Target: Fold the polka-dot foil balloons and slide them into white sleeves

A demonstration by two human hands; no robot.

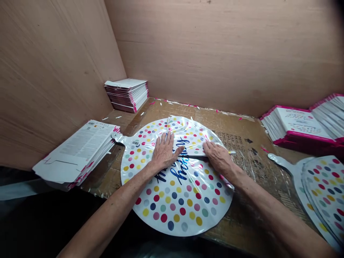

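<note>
A flat round foil balloon (177, 200), white with coloured dots and blue script, lies on the cardboard-covered table (242, 143). Its far edge is folded toward me. My left hand (164, 151) lies flat on the balloon with fingers stretched out, pressing near the fold's middle. My right hand (218, 156) lies flat on the fold's right end, fingers pointing left. A thin straw-like stick (167, 125) pokes out past the left fingertips. Neither hand grips anything.
A stack of flat white cards (77, 152) lies at the left, another pink-edged stack (127, 94) in the far corner. Pink-edged packs (301, 125) sit at the right, with several more dotted balloons (322, 186) below them. Plywood walls (228, 53) enclose the table.
</note>
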